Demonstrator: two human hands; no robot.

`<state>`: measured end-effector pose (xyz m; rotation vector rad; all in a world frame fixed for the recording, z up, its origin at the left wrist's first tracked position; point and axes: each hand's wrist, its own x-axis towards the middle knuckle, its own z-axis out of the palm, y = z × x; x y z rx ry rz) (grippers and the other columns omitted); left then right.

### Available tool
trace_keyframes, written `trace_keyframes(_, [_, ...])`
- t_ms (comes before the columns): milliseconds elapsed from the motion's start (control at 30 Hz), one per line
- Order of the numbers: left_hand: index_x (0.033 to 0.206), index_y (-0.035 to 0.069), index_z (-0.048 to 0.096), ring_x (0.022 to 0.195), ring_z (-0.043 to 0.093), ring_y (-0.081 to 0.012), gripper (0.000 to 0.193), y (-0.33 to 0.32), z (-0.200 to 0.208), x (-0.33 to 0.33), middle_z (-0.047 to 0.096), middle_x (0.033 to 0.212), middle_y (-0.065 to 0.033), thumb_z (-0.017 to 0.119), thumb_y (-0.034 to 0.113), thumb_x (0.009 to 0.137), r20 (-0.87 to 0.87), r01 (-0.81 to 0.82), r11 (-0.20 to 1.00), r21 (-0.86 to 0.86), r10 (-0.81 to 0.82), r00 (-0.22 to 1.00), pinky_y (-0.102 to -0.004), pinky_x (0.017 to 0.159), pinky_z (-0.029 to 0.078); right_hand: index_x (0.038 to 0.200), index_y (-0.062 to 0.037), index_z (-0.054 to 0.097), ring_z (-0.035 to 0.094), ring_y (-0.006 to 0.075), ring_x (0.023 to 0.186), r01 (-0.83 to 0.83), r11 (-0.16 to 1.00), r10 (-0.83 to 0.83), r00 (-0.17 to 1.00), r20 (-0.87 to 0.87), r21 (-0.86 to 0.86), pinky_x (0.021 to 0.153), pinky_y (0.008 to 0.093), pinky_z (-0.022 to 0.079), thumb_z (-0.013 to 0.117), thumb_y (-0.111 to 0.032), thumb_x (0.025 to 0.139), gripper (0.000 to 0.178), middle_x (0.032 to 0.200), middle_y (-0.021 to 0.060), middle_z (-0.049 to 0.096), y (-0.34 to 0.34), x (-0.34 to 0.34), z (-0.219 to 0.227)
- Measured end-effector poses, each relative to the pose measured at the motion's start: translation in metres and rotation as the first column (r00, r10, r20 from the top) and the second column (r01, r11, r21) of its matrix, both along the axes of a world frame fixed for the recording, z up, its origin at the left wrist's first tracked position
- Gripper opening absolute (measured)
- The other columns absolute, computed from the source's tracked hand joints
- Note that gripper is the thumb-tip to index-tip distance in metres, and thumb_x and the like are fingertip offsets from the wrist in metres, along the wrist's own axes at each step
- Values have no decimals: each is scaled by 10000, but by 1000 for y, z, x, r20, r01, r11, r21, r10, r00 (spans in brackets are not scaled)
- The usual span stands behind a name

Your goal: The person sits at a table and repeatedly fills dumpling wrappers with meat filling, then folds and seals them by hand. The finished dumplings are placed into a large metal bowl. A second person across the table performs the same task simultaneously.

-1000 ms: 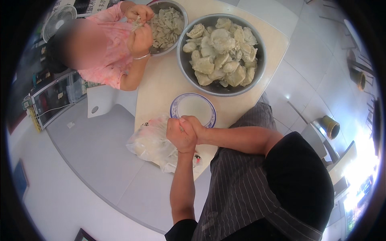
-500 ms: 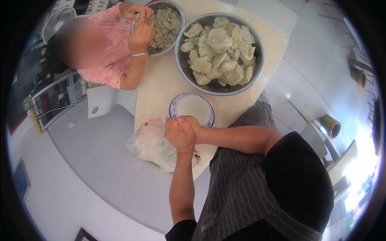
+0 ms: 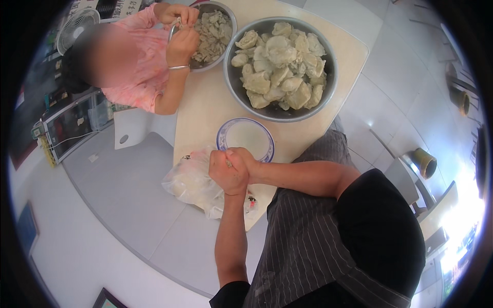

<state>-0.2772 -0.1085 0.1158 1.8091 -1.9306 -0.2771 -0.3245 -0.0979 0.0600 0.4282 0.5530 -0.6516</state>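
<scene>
My left hand (image 3: 226, 173) and my right hand (image 3: 249, 163) are clasped tightly together over the near edge of a white plate (image 3: 247, 134) with a blue patterned rim. A bit of pale, grey-green stuff (image 3: 229, 163) shows between the closed fingers; the rest of it is hidden. Beneath and left of my hands lies a clear plastic bag (image 3: 186, 180) with pale contents and red marks. Beyond the plate stands a large metal bowl (image 3: 229, 84), heaped with pale grey-green lumps (image 3: 280, 77).
At the far left a person in a pink top (image 3: 154, 72) works with both hands over a smaller metal bowl (image 3: 233, 25) of thin, pale pieces. The light wooden table (image 3: 197, 102) ends near my apron. A white chair (image 3: 134, 128) stands at its left; other chairs are at right.
My hands stay clasped in nearly the same place. The view has shifted slightly, and the other person's hands have moved a little over the smaller bowl.
</scene>
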Motion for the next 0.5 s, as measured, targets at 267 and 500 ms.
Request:
trace_keyframes(267, [661,8,422,558,460,-349,209,-1,3,-5,458,630,-169,522,102,818,15,-16,1000,6,16,1000,-426,520,381,910,-57,566,592,233,858,11,1000,-11,999,44,2,760,361,481,461,-304,889,268,891,123,594,2,1,-4])
trace_keyframes(500, [657,9,422,558,460,-352,207,0,3,-5,461,630,-171,522,99,814,15,-20,1000,1,20,1000,-427,518,380,909,-72,566,593,227,839,10,1000,-11,997,78,10,746,356,484,473,-315,885,261,879,115,593,5,4,-8])
